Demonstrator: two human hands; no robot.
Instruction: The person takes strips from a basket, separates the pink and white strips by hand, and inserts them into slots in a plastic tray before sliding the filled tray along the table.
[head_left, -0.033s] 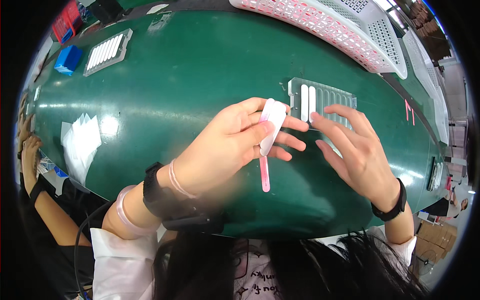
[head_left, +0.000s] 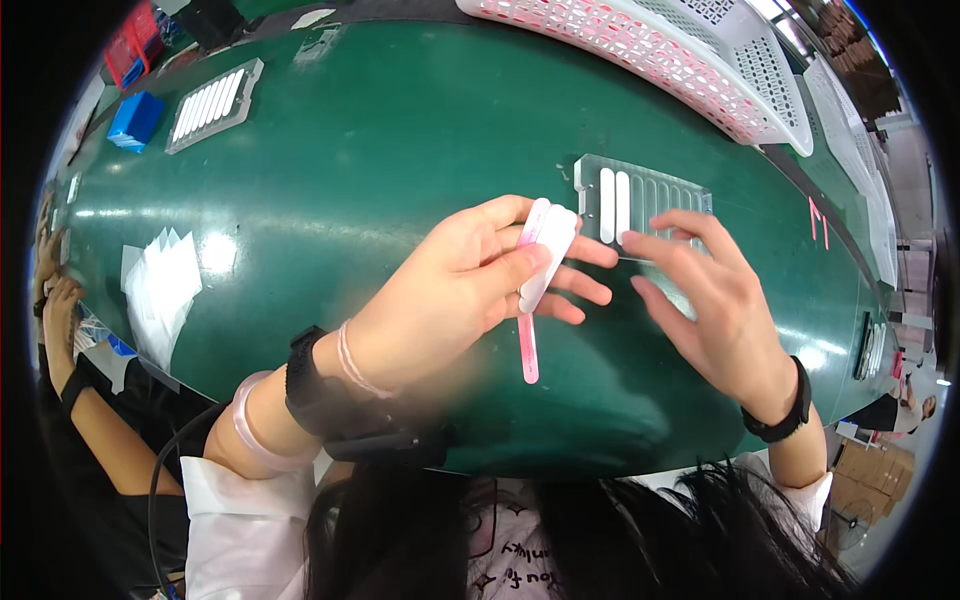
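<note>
My left hand point(head_left: 455, 265) pinches a small fanned stack of white nail files point(head_left: 550, 255) between thumb and fingers. A pink nail file point(head_left: 529, 350) in the same grip sticks out below. Ahead and to the right lies a clear slotted tray point(head_left: 665, 178), with two white strips point(head_left: 623, 195) side by side in its left slots. Over the tray's near edge is my right hand point(head_left: 725, 310), holding nothing, fingers apart. Its index fingertip is at the lower end of the second strip; whether it touches cannot be made out. The hand hides the tray's near right part.
A second clear tray point(head_left: 225, 110) filled with white strips lies far left beside a blue block point(head_left: 136, 122). White sheets point(head_left: 165, 290) lie at left. A white basket point(head_left: 690, 75) borders the far right, near pink strips point(head_left: 819, 222). Another person's hands point(head_left: 62, 300) are at the left edge.
The white files in my left hand have fanned slightly further to the right. My right hand and the tray have shifted only a trace.
</note>
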